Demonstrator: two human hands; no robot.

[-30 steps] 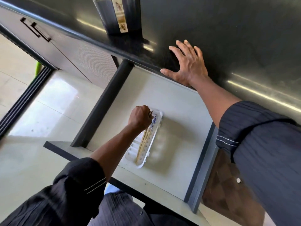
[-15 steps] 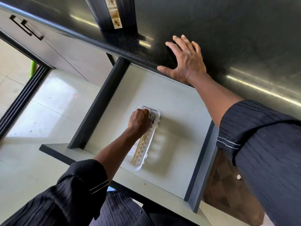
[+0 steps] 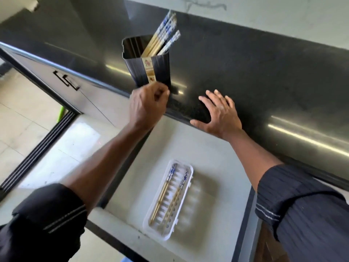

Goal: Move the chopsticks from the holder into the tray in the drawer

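Note:
A dark ribbed holder [image 3: 158, 72] with a floral label stands on the black counter and holds several wooden chopsticks [image 3: 162, 37] with blue-and-white tops. In the open drawer [image 3: 213, 167] lies a white slotted tray [image 3: 186, 188] with two chopsticks [image 3: 168, 195] lying lengthwise in it. My left hand [image 3: 146, 106] is raised in front of the holder's base, fingers curled and empty. My right hand [image 3: 220, 115] rests flat on the counter edge, fingers spread.
The black counter [image 3: 264, 72] runs across the view above the drawer. A closed cabinet front with a dark handle [image 3: 66, 82] lies to the left. A pale tiled floor [image 3: 28, 114] and a dark sliding-door track [image 3: 35, 156] are at far left.
My left hand let go of the chopsticks in the tray and rose to the holder on the counter. The view tilted up, bringing the holder's chopsticks into sight. The right hand stayed put.

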